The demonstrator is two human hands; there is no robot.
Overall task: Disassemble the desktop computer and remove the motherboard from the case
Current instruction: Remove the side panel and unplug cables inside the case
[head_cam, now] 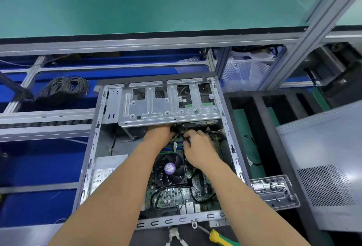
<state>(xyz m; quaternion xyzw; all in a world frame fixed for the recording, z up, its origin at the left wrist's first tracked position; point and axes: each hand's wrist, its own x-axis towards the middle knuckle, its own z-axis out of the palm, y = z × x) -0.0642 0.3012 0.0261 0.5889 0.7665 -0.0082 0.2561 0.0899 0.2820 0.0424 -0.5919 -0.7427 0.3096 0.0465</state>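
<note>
Both hands on cables under the silver steel drive cage (168,104).
My left hand (159,135) and right hand (197,147), close together, pinch black cables; the green motherboard (176,194) is thin, fragile — lift by edges.

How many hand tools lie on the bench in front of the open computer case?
2. A pair of pliers lies just below the case's near edge, and a screwdriver with a yellow-green handle lies to its right. Others may lie hidden beneath the arms.

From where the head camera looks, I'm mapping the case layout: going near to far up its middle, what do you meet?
Screwdriver → case's near rail → rear ports → CPU fan → right hand → drive cage → green bench top.
</note>
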